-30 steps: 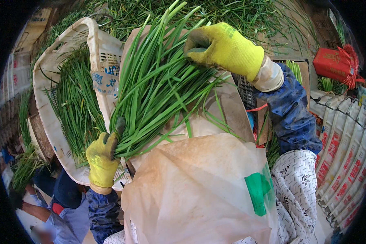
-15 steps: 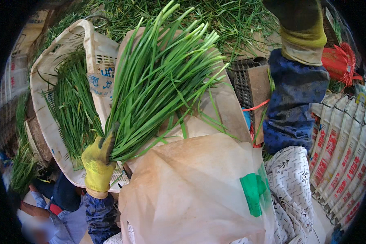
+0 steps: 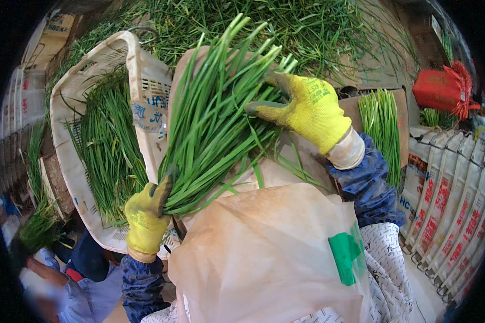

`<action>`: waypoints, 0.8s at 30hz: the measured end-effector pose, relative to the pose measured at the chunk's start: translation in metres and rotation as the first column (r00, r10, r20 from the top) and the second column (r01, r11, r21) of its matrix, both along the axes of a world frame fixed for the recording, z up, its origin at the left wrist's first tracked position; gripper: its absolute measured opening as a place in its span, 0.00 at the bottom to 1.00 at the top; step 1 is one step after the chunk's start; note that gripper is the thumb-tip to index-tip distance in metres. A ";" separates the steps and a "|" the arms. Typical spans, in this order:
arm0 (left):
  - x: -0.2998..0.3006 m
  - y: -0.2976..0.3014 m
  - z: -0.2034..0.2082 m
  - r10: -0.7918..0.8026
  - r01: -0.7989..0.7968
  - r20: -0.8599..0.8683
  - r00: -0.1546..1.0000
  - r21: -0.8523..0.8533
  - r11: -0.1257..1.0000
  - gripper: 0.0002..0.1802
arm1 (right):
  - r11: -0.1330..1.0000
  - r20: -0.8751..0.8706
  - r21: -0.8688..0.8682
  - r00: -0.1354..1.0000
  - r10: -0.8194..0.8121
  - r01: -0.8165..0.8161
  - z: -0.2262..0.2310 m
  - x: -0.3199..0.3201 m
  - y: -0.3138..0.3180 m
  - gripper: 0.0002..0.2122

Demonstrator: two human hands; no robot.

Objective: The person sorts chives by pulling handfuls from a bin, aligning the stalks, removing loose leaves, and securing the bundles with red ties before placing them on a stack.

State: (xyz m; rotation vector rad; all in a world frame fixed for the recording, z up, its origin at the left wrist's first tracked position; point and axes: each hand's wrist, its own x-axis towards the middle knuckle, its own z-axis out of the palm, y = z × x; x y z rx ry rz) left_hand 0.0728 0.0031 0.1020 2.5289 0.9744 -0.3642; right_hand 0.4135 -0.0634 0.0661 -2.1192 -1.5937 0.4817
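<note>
The left hand (image 3: 147, 218) pinches the leafy ends of the big green bunch (image 3: 218, 118), which is just right of the white basket (image 3: 137, 91). The right hand (image 3: 315, 110), farther right of the basket, has thumb and fingers spread by the bunch; it may touch some stalks, but that is hard to see. More green leaves (image 3: 110, 153) lie inside the basket. A smaller green bundle (image 3: 381, 132) is well to the basket's right.

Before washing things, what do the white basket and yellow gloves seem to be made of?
White basket: probably hard plastic, dull and stained, judging by its moulded slots. Yellow gloves: apparently matte knitted fabric, from the fine texture; darker patches could be coating or dirt.
</note>
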 end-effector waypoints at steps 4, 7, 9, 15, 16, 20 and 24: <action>0.002 -0.004 -0.006 -0.030 0.026 0.058 0.998 0.079 0.997 0.40 | 0.982 0.070 -0.164 0.994 -0.086 0.096 -0.002 -0.006 0.007 0.27; -0.002 -0.002 -0.014 -0.027 0.018 0.119 0.993 0.071 0.997 0.35 | 0.983 0.133 -0.165 0.990 -0.055 0.077 -0.013 -0.006 0.029 0.24; -0.010 -0.002 -0.019 -0.039 0.030 0.126 0.991 0.074 0.997 0.33 | 0.995 0.014 -0.092 0.999 -0.041 0.042 -0.005 -0.014 0.029 0.17; -0.005 -0.007 -0.023 -0.025 0.012 0.100 0.995 0.124 0.992 0.35 | 0.999 -0.650 0.036 0.759 0.032 -0.012 0.021 -0.036 -0.004 0.12; -0.011 -0.007 -0.026 -0.020 0.009 0.105 0.994 0.100 0.995 0.38 | 0.997 -0.830 -0.027 0.554 -0.060 0.067 0.036 -0.029 -0.006 0.12; -0.008 -0.006 -0.024 -0.003 -0.012 0.154 0.988 0.091 0.996 0.34 | 0.969 -0.842 -0.074 0.506 -0.187 0.234 0.060 -0.006 -0.002 0.12; -0.008 -0.005 -0.021 0.006 -0.021 0.208 0.978 0.068 0.997 0.35 | 0.964 -0.623 -0.150 0.736 -0.265 0.219 0.029 -0.006 0.003 0.08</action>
